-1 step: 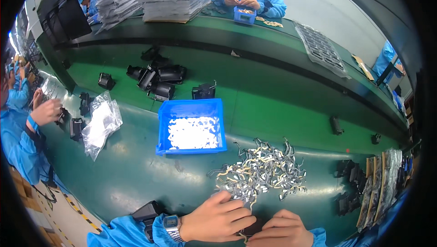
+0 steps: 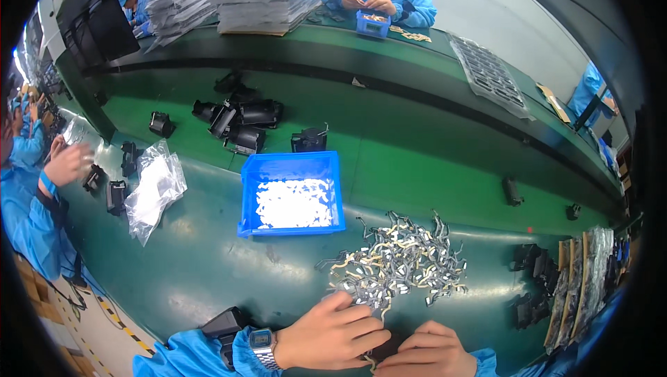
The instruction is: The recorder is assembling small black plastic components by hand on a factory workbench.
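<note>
From the head view, your left hand point(image 2: 332, 336) rests on the green counter point(image 2: 208, 273) at the near edge of the pile of metal clips point(image 2: 399, 262), fingers curled down onto the nearest pieces; whether it actually pinches one, you cannot tell. Your right hand point(image 2: 429, 350) sits just beside it, also nearer to you than the pile, loosely bent, and its grip is hidden too. Beyond the pile, and slightly left of it, stands a blue bin point(image 2: 292, 165) of white parts (small ones). Farther left of the pile lies a clear plastic bag point(image 2: 154, 189), with black housings point(image 2: 240, 119) beyond the bin.
</note>
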`<state>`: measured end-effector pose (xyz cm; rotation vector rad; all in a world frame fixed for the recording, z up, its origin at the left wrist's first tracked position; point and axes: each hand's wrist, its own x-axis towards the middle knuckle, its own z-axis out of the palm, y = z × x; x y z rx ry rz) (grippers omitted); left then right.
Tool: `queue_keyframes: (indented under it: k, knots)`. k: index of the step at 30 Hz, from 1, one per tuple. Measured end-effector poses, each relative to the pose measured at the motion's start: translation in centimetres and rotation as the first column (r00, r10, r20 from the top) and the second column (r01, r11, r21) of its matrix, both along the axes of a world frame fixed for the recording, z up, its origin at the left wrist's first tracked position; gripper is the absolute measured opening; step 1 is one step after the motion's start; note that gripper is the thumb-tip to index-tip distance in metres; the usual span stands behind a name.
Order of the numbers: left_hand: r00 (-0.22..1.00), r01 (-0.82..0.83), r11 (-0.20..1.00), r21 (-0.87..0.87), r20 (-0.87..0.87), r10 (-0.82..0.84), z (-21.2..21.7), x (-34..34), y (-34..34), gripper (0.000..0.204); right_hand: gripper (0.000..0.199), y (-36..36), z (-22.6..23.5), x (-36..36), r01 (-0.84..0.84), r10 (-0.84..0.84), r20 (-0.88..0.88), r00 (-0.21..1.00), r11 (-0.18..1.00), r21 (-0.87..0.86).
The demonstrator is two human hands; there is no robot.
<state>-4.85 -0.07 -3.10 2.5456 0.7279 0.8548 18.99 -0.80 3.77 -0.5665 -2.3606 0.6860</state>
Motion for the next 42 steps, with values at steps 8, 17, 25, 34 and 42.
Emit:
queue_keyframes:
  k: [8,17,25,34,42]
  knots:
    - [0.998,-0.059,0.997,-0.051,-0.017,0.058,0.3,0.4,-0.3,0.048,0.02,-0.5,-0.8,-0.6,0.088,-0.089,0.034,0.995,0.996,0.02]
    - [0.992,0.106,0.987,-0.117,0.078,-0.098,1.4,-1.5,1.7,0.018,0.013,0.1,-1.6,0.3,0.075,-0.074,0.017,0.997,0.989,-0.124]
    - [0.994,0.108,0.994,0.026,-0.026,-0.107,1.2,-1.0,1.5,0.01,0.036,-0.1,-1.1,0.9,0.09,-0.078,0.071,0.994,0.98,-0.18]
    - [0.998,0.054,0.992,0.11,-0.04,-0.05,1.4,-0.6,1.3,0.011,0.059,-0.7,-1.6,1.0,0.194,-0.161,0.154,0.975,0.954,-0.229]
    - [0.999,0.002,0.997,0.08,-0.053,0.002,0.9,-0.6,0.9,0.008,0.062,-0.4,-2.4,1.1,0.22,-0.195,0.119,0.974,0.938,-0.269]
